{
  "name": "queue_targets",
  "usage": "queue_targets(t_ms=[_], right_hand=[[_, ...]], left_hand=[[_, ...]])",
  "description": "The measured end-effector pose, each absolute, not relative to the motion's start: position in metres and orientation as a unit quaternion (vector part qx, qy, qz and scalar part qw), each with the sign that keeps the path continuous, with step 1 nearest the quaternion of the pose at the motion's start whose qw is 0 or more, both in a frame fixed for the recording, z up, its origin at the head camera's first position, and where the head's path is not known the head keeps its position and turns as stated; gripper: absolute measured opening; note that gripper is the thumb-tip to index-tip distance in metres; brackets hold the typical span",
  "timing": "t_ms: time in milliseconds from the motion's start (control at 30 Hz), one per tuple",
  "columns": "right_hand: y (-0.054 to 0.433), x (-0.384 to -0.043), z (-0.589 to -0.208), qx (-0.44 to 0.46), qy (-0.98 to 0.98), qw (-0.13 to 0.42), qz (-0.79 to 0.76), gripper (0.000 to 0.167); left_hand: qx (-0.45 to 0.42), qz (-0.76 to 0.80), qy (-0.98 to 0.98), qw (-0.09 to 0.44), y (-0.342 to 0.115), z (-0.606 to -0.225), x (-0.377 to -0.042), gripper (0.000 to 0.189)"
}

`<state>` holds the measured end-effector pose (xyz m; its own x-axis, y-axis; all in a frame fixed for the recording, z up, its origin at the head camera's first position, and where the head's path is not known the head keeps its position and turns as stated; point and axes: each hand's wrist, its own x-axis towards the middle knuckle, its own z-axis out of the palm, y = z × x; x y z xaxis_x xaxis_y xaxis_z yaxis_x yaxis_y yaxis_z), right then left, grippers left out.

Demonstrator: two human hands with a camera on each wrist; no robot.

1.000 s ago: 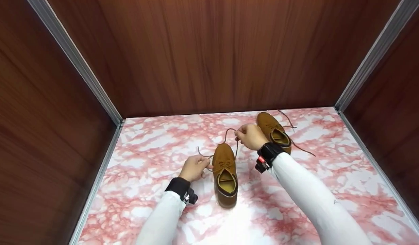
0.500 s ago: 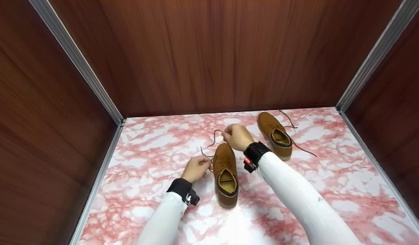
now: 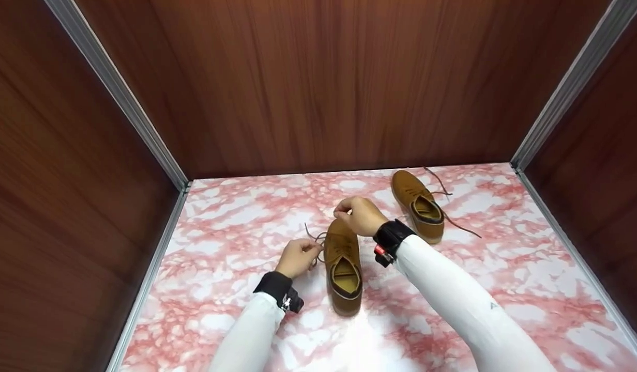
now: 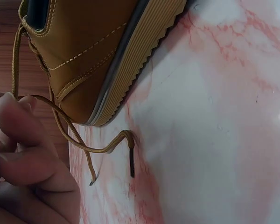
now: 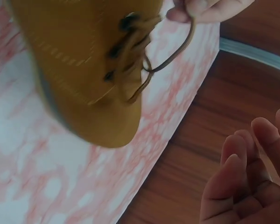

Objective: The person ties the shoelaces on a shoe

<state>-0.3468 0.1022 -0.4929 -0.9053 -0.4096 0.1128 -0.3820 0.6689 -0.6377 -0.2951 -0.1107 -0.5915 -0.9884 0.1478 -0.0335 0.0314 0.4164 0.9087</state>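
A tan lace-up shoe (image 3: 341, 238) stands on the tabletop, toe pointing away from me. At its left side my left hand (image 3: 298, 257) pinches a brown shoelace (image 4: 15, 56) between thumb and forefinger; the lace runs taut up to the eyelets. Below those fingers, two loose lace ends (image 4: 105, 150) hang beside the toe. Over the toe, my right hand (image 3: 364, 214) is bent with nothing between its fingers. In the right wrist view its fingers (image 5: 224, 179) are spread apart, away from the crossed laces (image 5: 147, 70).
A matching shoe (image 3: 409, 188) stands at the back right, its laces (image 3: 460, 227) trailing loose. The pink-and-white marbled tabletop (image 3: 230, 217) is bounded by dark wood panels (image 3: 318, 88) at the back and both sides, with grey metal strips (image 3: 142, 129) at the corners.
My right hand carried a lace end from the right leftward across the toe and has let it go. That end now lies on the left. My left hand stays almost still.
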Motion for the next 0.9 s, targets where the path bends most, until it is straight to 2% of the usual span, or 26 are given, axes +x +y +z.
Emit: queue_targets(t_ms=[533, 900], right_hand=[[0.123, -0.337, -0.511, -0.256, 0.899, 0.04, -0.352, 0.014], [0.118, -0.318, -0.528, -0.296, 0.897, 0.087, -0.316, 0.012]], left_hand=[[0.053, 0.548, 0.833, 0.06, -0.113, -0.59, -0.296, 0.021], [0.049, 0.55, 0.83, 0.073, -0.11, -0.591, -0.297, 0.023]])
